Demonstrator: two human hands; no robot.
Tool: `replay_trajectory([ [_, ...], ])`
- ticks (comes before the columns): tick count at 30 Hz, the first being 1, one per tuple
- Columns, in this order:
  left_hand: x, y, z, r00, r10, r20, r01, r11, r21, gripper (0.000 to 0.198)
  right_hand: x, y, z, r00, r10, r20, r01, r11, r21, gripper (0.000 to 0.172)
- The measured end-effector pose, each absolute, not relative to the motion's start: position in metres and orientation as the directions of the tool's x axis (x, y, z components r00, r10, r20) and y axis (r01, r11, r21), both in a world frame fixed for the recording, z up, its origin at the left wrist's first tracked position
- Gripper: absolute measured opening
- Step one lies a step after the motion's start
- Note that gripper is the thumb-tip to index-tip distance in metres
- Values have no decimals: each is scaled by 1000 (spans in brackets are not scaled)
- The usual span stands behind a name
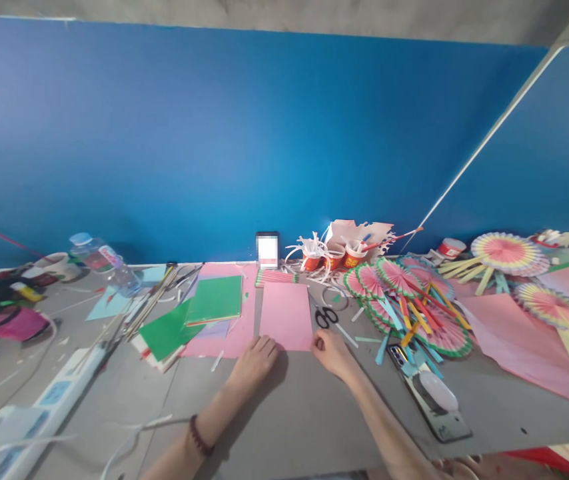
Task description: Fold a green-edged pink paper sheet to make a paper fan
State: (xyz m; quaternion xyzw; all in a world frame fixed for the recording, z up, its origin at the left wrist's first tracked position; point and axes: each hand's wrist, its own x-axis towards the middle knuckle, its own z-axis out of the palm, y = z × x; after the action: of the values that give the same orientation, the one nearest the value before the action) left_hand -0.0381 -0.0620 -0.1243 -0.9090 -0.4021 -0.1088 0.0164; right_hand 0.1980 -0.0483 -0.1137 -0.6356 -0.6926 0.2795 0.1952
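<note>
The pink sheet point(286, 312) is lying flat on the table point(284, 407) just below the middle of the frame, with its long sides running away from the person. The left hand point(256, 358) is resting palm down, fingers spread loosely, its fingertips touching the sheet's near left corner. The right hand point(331, 351) is sitting at the near right corner with its fingers curled. The two hands are apart, one at each corner.

As a judgement, the sheet is looking light and loose, so uneven pressure from the two hands could be skewing or creasing it. It is also partly overlapping a larger pink sheet point(227, 337) to its left, which could be dragging along with it. The scissors point(325, 317) are lying just beside the right hand, toward the upper right of it, and a careless sweep could be catching them or pushing them into the paper fans point(407, 303) to the right. The green sheets point(213, 300) to the left are sitting near enough to be nudged too.

Whether the right hand is pinching the corner or only pressing on it is hard to tell, since the curled fingers are hiding the contact. The small upright object point(267, 250) against the blue wall point(264, 133) is blurred out. The far left clutter is smeared, and the lower right edge is cutting off the table.
</note>
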Motion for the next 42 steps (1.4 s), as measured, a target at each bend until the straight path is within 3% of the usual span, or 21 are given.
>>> replay_trajectory([
  [4, -24, -86, -138, 576, 770, 275, 816, -557, -153, 31, 197, -49, -113, -114, 990, -79, 774, 39, -632, 13],
  [7, -12, -106, -141, 478, 823, 306, 878, -439, -190, 44, 198, -50, -116, -122, 991, -59, 774, 57, -631, 14],
  [15, 21, -127, -128, 263, 932, 250, 965, -257, -58, 56, 200, -50, -126, -109, 994, -11, 735, 73, -674, 14],
  [26, 23, -129, -124, 200, 973, 115, 972, -213, 104, 71, 198, -55, -130, -98, 993, 68, 760, 119, -639, 13],
  [30, 26, -129, -120, 192, 977, 91, 972, -202, 118, 72, 194, -63, -122, -118, 974, 192, 823, 204, -530, 13],
  [36, 26, -129, -126, 203, 974, 104, 970, -215, 113, 71, 169, -99, -126, -251, 907, 337, 905, 344, -252, 40],
  [42, 30, -129, -132, 156, 978, 142, 982, -169, 89, 66, 165, -122, -159, -305, 899, 315, 923, 360, -133, 49],
])
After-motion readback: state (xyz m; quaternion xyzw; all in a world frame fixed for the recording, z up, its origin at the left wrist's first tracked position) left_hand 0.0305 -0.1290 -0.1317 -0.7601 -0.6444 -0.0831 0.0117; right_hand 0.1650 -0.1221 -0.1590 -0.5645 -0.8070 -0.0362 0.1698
